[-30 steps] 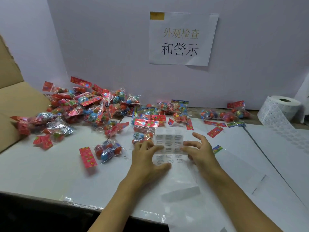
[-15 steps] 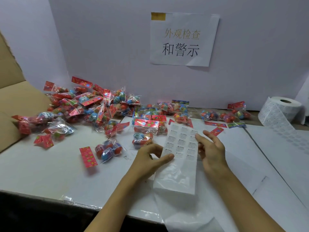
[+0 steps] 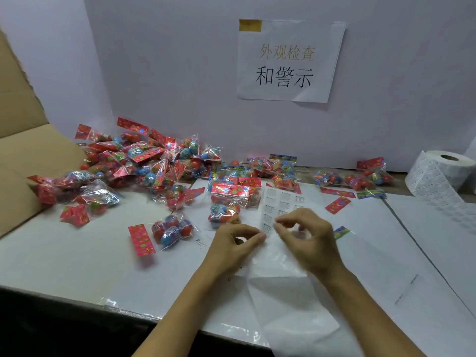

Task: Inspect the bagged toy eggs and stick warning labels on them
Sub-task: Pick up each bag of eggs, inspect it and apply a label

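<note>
label sheet (image 3: 279, 206): a strip of small printed warning labels on translucent backing, lying on the white table (image 3: 64, 253) in front of the person; its bare lower part runs toward the near edge.
left hand (image 3: 233, 244): fingers curled, thumb and forefinger pinching the sheet's left edge.
right hand (image 3: 306, 238): fingers curled over the sheet, fingertips (image 3: 278, 224) at a label; whether it has one pinched, cannot tell.
nearest bags: one bag of toy eggs (image 3: 225, 202) with a red header card lies just beyond the left hand, touching the sheet's left side; another single bag (image 3: 167, 229) sits apart to the left.
pile of bagged eggs (image 3: 144, 163): heaped at the back left against the wall, beside a cardboard box (image 3: 23, 155).
more bags (image 3: 355, 177): far right, near the wall.
label roll (image 3: 443, 171): at the right edge, its strip trailing forward.
paper sign (image 3: 288, 60): taped to the wall, chinese characters.
</note>
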Available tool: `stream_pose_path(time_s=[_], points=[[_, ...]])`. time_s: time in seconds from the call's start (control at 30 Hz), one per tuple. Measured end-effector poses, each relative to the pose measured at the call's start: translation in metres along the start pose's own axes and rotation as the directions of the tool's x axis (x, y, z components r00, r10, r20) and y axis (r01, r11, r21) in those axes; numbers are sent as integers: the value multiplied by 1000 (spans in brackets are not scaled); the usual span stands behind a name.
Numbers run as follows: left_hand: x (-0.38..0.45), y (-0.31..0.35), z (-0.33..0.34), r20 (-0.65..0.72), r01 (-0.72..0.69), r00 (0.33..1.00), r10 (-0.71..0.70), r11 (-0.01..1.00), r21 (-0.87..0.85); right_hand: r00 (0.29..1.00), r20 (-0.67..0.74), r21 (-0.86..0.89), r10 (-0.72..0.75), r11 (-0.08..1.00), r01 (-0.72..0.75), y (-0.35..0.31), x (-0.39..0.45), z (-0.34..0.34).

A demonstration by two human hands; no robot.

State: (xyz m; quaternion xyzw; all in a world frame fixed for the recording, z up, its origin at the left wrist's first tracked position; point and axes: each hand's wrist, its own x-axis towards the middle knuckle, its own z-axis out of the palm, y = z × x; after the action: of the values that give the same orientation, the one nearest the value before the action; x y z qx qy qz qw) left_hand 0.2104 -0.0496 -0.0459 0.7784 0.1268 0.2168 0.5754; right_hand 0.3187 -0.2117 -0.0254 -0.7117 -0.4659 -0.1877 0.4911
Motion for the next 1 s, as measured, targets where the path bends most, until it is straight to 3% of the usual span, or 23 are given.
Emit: stream_pose_path(time_s=[0.1, 0.23, 0.43, 1.0], points=[[1, -1, -3, 9, -77, 997, 77, 997, -5, 976, 208, 58, 62, 995, -76, -4, -2, 5], [-1, 3, -3, 88, -62, 994, 62, 998, 3, 982, 157, 105, 103, 987, -121, 1, -3, 2], [-4, 1, 3, 119, -122, 988, 101, 976, 183, 970, 209, 109, 126, 983, -151, 4, -4, 4], [-5, 2, 3, 105, -142, 987, 124, 972, 187, 972, 200, 78, 126, 986, -144, 5, -4, 4]])
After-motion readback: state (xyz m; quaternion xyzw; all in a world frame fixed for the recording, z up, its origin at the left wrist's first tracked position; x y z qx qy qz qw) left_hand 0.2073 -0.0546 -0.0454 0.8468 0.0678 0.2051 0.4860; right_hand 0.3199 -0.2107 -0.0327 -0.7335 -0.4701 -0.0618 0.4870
